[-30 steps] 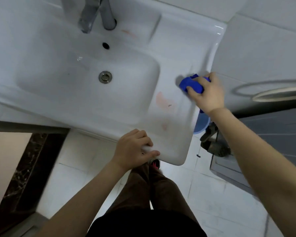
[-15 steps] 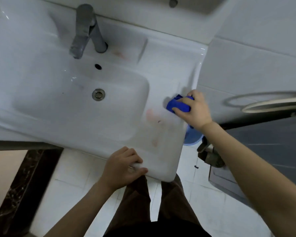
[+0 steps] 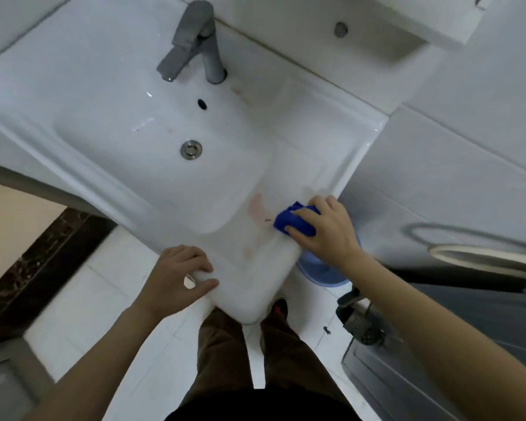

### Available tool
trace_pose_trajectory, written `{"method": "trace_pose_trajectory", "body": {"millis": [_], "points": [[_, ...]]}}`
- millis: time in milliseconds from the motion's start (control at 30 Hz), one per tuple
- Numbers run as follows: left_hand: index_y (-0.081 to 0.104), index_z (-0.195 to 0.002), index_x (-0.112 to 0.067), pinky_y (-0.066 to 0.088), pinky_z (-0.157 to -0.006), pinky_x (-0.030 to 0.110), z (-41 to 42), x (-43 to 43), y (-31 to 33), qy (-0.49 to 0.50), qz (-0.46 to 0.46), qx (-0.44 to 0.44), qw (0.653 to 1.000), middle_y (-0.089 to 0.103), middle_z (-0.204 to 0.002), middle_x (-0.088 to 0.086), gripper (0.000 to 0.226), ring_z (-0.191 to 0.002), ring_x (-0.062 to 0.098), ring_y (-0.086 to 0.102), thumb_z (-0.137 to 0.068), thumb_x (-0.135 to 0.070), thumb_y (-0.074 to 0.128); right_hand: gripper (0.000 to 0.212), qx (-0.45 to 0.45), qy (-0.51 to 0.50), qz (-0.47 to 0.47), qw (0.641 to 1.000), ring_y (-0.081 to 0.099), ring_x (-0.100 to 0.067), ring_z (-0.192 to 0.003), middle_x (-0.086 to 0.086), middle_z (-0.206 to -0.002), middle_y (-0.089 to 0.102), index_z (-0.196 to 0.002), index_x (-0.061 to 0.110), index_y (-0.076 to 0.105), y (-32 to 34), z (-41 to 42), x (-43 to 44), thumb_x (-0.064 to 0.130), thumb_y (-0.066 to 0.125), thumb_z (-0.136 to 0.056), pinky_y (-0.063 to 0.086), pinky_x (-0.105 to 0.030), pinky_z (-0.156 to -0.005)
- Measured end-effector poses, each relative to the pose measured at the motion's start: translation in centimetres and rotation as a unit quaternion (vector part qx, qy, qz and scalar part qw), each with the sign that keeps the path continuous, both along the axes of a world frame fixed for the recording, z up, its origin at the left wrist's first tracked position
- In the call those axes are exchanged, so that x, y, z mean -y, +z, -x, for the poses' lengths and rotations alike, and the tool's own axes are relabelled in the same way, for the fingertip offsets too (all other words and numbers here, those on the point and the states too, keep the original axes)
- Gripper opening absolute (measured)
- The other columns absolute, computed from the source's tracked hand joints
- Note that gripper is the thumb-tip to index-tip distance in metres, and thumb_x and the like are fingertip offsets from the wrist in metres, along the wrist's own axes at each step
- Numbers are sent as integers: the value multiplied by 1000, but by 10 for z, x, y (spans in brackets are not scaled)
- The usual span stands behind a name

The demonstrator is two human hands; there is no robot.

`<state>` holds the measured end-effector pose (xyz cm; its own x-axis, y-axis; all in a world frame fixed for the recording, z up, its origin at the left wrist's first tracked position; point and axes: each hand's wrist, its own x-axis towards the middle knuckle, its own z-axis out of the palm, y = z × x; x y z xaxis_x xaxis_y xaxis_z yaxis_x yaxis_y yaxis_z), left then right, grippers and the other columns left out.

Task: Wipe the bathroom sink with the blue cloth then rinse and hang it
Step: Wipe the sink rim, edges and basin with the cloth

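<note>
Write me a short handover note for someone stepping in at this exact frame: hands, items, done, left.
Right hand: presses the bunched blue cloth on the sink ledge right of the basin.
Left hand: grips the sink's front edge, no cloth.
Done: wiping under way on the right ledge.
Left: pinkish stains beside the cloth remain; marks near the faucet too. The faucet shows no water running. Rinsing and hanging not yet done.

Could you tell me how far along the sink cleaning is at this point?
Wiping is in hand: the right hand presses the blue cloth on the sink ledge, the left hand gripping the front edge. Pinkish stains beside the cloth remain. The faucet looks off; rinsing and hanging are left.
</note>
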<state>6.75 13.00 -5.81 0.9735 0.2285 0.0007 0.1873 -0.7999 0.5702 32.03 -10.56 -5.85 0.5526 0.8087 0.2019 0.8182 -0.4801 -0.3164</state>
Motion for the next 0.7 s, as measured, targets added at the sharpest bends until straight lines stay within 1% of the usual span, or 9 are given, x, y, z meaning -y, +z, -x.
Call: {"method": "trace_pose_trajectory", "body": {"millis": [100, 167, 267, 333, 400, 467, 533, 600, 700], "points": [[65, -82, -27, 40, -83, 33, -3, 4, 0, 9, -11, -20, 1000, 60, -93, -15, 25, -86, 9, 56, -79, -52, 68, 44, 52, -73, -10, 996, 53, -36, -80, -18, -89, 58, -98, 8, 73, -2, -72, -3, 48, 58, -85, 47, -43, -71], [63, -83, -27, 37, -84, 30, -3, 6, 1, 4, -21, -38, 999, 58, -92, -15, 25, -85, 10, 55, -79, -51, 67, 48, 89, -85, 30, 992, 53, -40, -87, -23, -97, 58, -104, 4, 70, 5, -120, -8, 47, 54, -89, 46, -45, -77], [62, -84, -26, 35, -84, 27, -3, 6, 2, 0, -27, -46, 999, 56, -91, -14, 25, -84, 11, 54, -79, -51, 66, 47, 190, -17, 132, 973, 52, -44, -97, -28, -114, 56, -121, 4, 60, 17, -160, -18, 41, 52, -94, 43, -49, -81], [63, -85, -24, 35, -85, 26, -1, 6, 1, -3, -25, -37, 999, 57, -91, -13, 27, -84, 12, 54, -80, -51, 66, 45, 233, 17, 139, 962, 52, -45, -99, -30, -120, 54, -124, 3, 57, 16, -167, -22, 33, 61, -92, 43, -50, -79], [64, -86, -23, 36, -88, 27, 0, 4, 1, 5, -30, -27, 999, 59, -92, -11, 31, -86, 13, 55, -79, -53, 67, 43, 272, 38, 104, 956, 53, -43, -95, -30, -117, 56, -123, 3, 58, 15, -169, -26, 29, 65, -90, 44, -47, -75], [65, -86, -21, 37, -94, 31, 2, 1, -1, 15, -53, -10, 998, 61, -93, -10, 33, -89, 13, 56, -79, -54, 67, 39, 326, 65, 70, 941, 55, -39, -87, -27, -107, 59, -121, 4, 60, 21, -179, -33, 27, 66, -90, 43, -43, -69], [66, -83, -21, 38, -94, 33, 1, -2, -3, 41, -57, 10, 997, 61, -92, -10, 30, -90, 13, 56, -80, -51, 66, 37, 351, 66, 55, 933, 56, -36, -82, -25, -100, 60, -121, 6, 60, 28, -193, -50, 26, 65, -91, 43, -41, -67], [64, -79, -21, 35, -88, 30, -4, -3, -5, 64, -55, 21, 996, 61, -90, -11, 28, -91, 11, 54, -79, -49, 63, 38, 356, 57, 64, 931, 56, -37, -81, -25, -97, 59, -121, 6, 58, 25, -201, -72, 25, 66, -89, 44, -41, -68], [60, -72, -20, 32, -83, 30, -9, -2, -11, 78, -71, 23, 994, 59, -86, -12, 25, -87, 12, 52, -77, -45, 62, 47, 364, 103, 117, 918, 57, -36, -79, -23, -94, 60, -117, 5, 57, 8, -198, -116, 17, 77, -77, 47, -41, -67]]}}
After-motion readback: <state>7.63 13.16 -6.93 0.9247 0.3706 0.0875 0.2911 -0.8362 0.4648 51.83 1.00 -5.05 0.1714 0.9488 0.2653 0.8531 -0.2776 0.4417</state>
